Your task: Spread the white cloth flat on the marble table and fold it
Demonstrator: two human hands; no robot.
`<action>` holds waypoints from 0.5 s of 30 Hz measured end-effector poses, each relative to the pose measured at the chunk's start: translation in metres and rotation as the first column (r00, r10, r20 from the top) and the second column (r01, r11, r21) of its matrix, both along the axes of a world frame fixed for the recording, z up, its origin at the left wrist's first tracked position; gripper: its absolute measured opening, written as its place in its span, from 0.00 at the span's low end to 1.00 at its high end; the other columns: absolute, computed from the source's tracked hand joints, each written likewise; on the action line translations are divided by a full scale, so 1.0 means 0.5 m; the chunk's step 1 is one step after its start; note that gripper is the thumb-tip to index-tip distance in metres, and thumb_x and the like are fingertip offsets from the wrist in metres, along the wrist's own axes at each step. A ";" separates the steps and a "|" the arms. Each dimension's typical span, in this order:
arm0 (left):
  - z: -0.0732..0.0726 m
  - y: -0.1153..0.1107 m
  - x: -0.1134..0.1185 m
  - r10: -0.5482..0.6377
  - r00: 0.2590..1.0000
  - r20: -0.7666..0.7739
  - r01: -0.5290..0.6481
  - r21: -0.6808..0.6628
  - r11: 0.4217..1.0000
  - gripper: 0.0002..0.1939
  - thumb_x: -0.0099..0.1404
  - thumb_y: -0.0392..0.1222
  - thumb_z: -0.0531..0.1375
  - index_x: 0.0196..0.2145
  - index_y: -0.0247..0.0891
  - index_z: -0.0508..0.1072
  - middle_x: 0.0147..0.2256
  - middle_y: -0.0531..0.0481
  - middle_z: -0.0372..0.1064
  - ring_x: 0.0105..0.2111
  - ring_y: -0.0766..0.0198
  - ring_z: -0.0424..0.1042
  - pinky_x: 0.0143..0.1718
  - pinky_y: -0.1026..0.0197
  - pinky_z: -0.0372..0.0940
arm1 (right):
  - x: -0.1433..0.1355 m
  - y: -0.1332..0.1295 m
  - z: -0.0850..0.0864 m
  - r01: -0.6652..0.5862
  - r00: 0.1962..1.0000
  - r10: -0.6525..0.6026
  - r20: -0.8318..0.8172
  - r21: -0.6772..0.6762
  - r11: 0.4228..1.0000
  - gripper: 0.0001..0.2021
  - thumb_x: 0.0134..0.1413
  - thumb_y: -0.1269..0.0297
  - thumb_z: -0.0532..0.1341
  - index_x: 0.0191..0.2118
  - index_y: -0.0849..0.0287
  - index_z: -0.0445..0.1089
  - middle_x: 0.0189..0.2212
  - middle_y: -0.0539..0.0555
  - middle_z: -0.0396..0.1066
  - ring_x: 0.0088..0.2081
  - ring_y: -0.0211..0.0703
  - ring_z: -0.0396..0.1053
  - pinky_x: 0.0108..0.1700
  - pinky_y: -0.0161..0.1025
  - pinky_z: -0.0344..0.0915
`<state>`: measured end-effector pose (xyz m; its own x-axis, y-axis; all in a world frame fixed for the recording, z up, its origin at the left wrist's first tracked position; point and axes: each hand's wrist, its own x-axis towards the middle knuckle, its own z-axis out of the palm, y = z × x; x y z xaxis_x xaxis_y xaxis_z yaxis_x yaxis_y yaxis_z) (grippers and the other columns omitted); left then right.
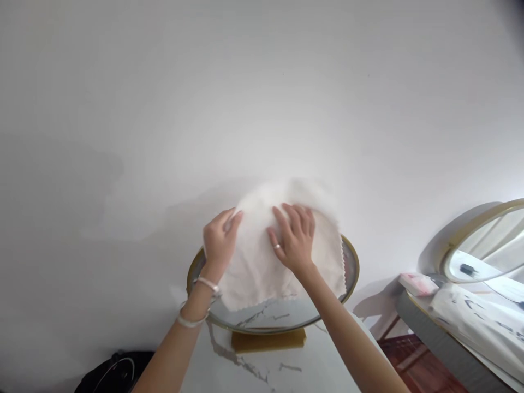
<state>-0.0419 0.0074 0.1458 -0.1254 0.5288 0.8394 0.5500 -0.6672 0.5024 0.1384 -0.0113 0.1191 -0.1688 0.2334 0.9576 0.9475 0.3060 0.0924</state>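
A white cloth (254, 267) with a zigzag-cut edge lies over an oval mirror (282, 314) in a gold frame, hiding most of its glass. My left hand (221, 237) pinches the cloth at its upper left edge, thumb and fingers closed on it. Spread on top of the same cloth, right of the middle, is my right hand (293, 237), its fingers apart and pressing down; a ring shows on it. The cloth's far edge is blurred and rises in front of the wall.
The mirror's gold base (268, 340) rests on a white marble-patterned table (319, 363). A plain wall (262, 98) stands close behind. At right, a second round mirror (487, 240), a soft packet (418, 284) and a white printed fabric (478, 316) are on a dresser. A black bag-like object (117, 371) sits lower left.
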 end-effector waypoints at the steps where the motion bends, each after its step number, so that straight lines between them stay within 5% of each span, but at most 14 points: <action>1: -0.020 0.000 -0.036 0.026 0.998 0.053 -0.022 -0.074 0.997 0.15 0.66 0.51 0.58 0.34 0.36 0.76 0.29 0.53 0.73 0.29 0.66 0.70 0.31 0.67 0.62 | -0.021 0.007 0.019 -0.038 0.997 0.041 0.067 -0.046 0.998 0.22 0.64 0.55 0.52 0.60 0.57 0.62 0.54 0.60 0.65 0.58 0.55 0.58 0.63 0.57 0.49; 5: -0.110 -0.011 -0.132 0.164 0.969 0.184 -0.119 -0.232 0.965 0.17 0.66 0.54 0.55 0.35 0.36 0.72 0.27 0.54 0.68 0.28 0.67 0.66 0.29 0.68 0.62 | -0.127 0.030 0.038 -0.174 0.912 0.217 0.348 -0.150 0.973 0.18 0.66 0.56 0.49 0.50 0.61 0.67 0.49 0.61 0.69 0.53 0.53 0.62 0.60 0.55 0.55; 9: -0.179 -0.027 -0.151 0.233 0.957 0.175 -0.215 -0.117 0.970 0.22 0.70 0.52 0.51 0.56 0.39 0.64 0.51 0.42 0.69 0.52 0.58 0.68 0.51 0.58 0.64 | -0.188 0.047 0.001 -0.270 0.793 0.273 0.544 -0.088 0.959 0.15 0.65 0.64 0.50 0.51 0.63 0.66 0.51 0.60 0.69 0.56 0.52 0.61 0.64 0.52 0.51; 12: -0.183 -0.029 -0.122 0.241 0.966 -0.095 -0.237 0.054 0.970 0.24 0.70 0.49 0.51 0.61 0.40 0.60 0.63 0.38 0.55 0.65 0.50 0.50 0.64 0.47 0.50 | -0.161 0.050 -0.015 -0.243 0.839 0.198 0.508 0.023 0.970 0.17 0.66 0.61 0.51 0.56 0.61 0.65 0.56 0.60 0.67 0.61 0.53 0.57 0.66 0.56 0.46; 15: -0.134 -0.024 -0.053 0.307 0.927 -0.216 -0.268 0.192 0.944 0.25 0.70 0.46 0.53 0.62 0.39 0.60 0.67 0.36 0.44 0.68 0.45 0.38 0.64 0.40 0.47 | -0.074 0.041 -0.013 -0.128 0.943 0.102 0.316 0.063 0.990 0.21 0.66 0.56 0.52 0.61 0.55 0.59 0.59 0.59 0.65 0.64 0.53 0.54 0.66 0.63 0.36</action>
<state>-0.0685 -0.0043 0.0788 -0.0370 0.3599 0.9323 0.8206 -0.5215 0.2339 0.1012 0.0093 0.1129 -0.4824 0.1183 0.8679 0.8263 0.3904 0.4060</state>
